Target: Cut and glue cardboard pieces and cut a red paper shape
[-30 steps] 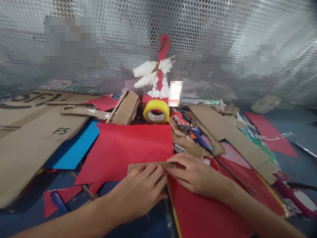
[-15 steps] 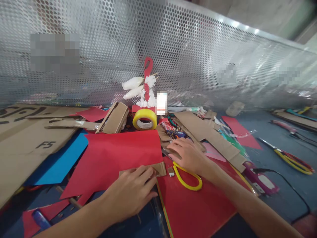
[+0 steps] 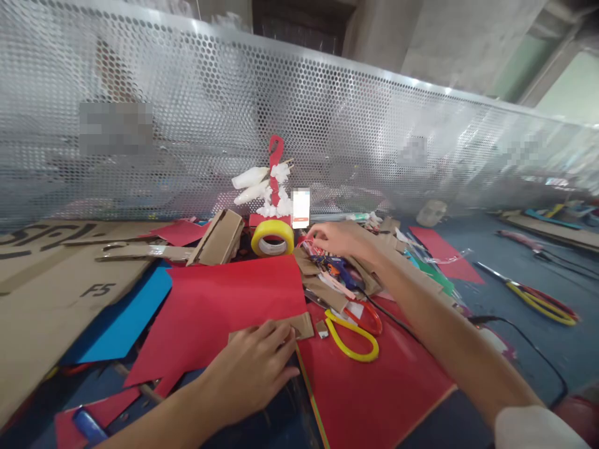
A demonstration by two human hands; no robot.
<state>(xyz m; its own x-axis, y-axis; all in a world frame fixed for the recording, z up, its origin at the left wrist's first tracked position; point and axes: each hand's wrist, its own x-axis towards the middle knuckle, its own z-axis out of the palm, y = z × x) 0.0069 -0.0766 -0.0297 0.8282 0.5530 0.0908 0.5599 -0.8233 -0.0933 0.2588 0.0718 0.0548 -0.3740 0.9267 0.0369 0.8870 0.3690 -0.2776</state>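
My left hand [image 3: 257, 358] lies over a narrow cardboard strip [image 3: 302, 325], its bent fingers pressing on it at the edge of a red sheet [image 3: 234, 290]. Farther off, my right hand [image 3: 339, 239] reaches into a pile beside the phone [image 3: 301, 212]. Its fingers curl down at a red-and-white wrapper [image 3: 318, 249]; what lies between the fingertips is hidden. Below that wrist rests a blue glue gun [image 3: 344, 272] among cardboard scraps. Scissors with a yellow and a red handle [image 3: 350, 337] lie nearer, blades partly under a scrap.
Behind stands a perforated metal screen [image 3: 327, 118]. A yellow tape roll [image 3: 259, 240] sits before a red-and-white craft piece [image 3: 275, 181]. Large cardboard [image 3: 56, 274] and a blue sheet [image 3: 116, 324] fill the left. At right lie another pair of scissors [image 3: 538, 299] and a black cable [image 3: 524, 333].
My right hand has moved away from the scissors, farther back to the pile by the phone, uncovering the glue gun and the red scissor handle. My left hand stays on the strip.
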